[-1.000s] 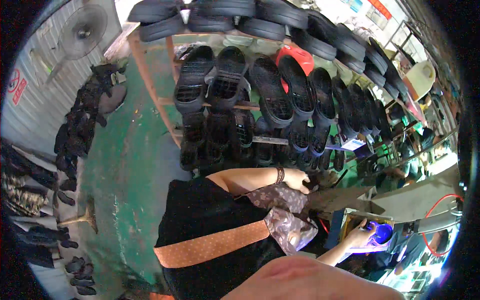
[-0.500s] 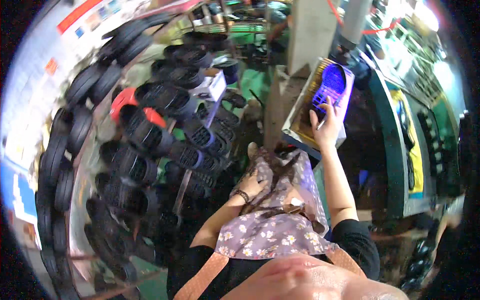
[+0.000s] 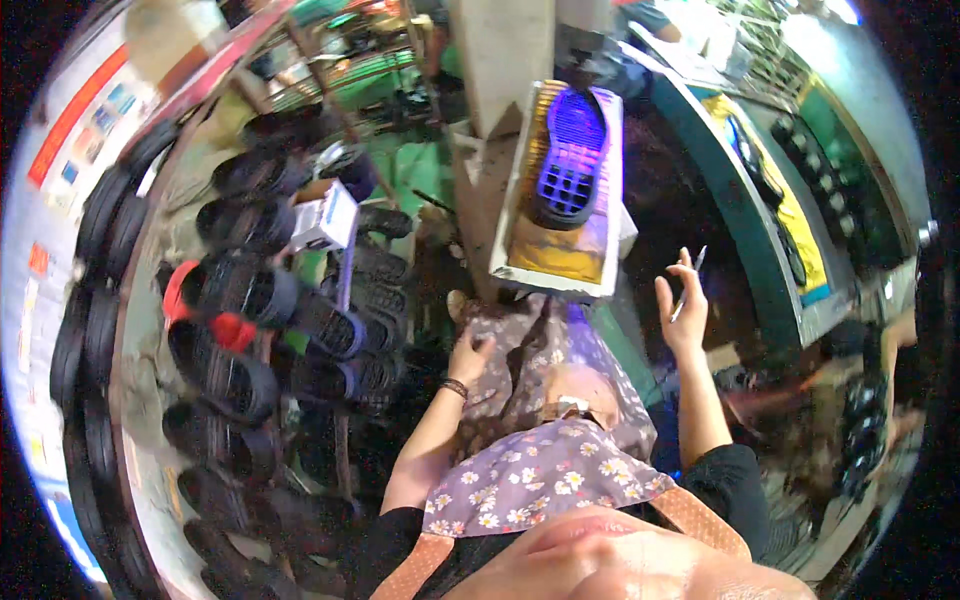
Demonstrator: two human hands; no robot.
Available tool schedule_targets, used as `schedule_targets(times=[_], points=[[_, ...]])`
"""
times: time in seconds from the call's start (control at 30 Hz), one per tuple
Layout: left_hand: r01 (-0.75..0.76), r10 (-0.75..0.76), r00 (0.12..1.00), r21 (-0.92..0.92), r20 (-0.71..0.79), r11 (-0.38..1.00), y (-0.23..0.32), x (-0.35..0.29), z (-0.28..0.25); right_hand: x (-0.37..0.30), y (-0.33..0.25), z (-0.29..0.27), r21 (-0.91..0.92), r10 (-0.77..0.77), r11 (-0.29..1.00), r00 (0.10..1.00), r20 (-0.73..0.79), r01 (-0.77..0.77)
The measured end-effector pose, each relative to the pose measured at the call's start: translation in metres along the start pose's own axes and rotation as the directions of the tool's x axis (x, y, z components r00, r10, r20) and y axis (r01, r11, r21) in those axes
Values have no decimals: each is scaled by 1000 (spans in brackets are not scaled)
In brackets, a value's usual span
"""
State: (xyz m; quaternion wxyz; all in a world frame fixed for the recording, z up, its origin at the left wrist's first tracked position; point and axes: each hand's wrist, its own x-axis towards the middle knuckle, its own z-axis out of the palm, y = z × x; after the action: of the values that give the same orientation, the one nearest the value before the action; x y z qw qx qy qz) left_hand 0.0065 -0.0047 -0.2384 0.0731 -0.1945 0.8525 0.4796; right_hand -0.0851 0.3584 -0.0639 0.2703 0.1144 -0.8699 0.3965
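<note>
A shoe sole (image 3: 572, 150), lit violet-blue with an open grid at its near end, lies on a white-rimmed tray (image 3: 513, 240) with a yellow bottom. To the right of the tray and apart from it, my right hand (image 3: 686, 308) is raised, a slim pale pen (image 3: 690, 284) held slantwise between its fingers. My left hand (image 3: 468, 362), with a dark bracelet at the wrist, rests against the flowered apron (image 3: 520, 470) over my lap. Its thumb stands off from the fingers and nothing shows in it.
Racks at the left carry many black soles (image 3: 240, 290), a small white box (image 3: 325, 215) and a red object (image 3: 232, 332). A post (image 3: 500, 70) rises behind the tray. Along the right runs a dark-sided bench (image 3: 735, 200) with a yellow strip. Another person's arm (image 3: 897, 350) shows at far right.
My right hand has drawn back from the sole toward the lower right, still holding the pen. The view has turned right, shifting the tray and racks leftward. My left hand stays by my lap.
</note>
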Motion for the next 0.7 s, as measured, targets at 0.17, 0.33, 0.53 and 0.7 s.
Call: schedule_targets(times=[0.17, 0.33, 0.53, 0.7], points=[[-381, 221, 871, -320, -439, 867, 63, 51, -22, -20, 73, -80, -331, 112, 925, 967, -227, -185], [-563, 442, 823, -406, -357, 720, 147, 63, -41, -69, 135, -178, -654, 203, 620, 894, -400, -433], [-447, 307, 895, -672, -325, 591, 168, 62, -39, -119, 161, -306, -848, 71, 56, 849, -523, -527], [-436, 221, 891, -614, -396, 657, 164, 65, -36, -145, 186, -383, -866, 76, -107, 864, -498, -489]])
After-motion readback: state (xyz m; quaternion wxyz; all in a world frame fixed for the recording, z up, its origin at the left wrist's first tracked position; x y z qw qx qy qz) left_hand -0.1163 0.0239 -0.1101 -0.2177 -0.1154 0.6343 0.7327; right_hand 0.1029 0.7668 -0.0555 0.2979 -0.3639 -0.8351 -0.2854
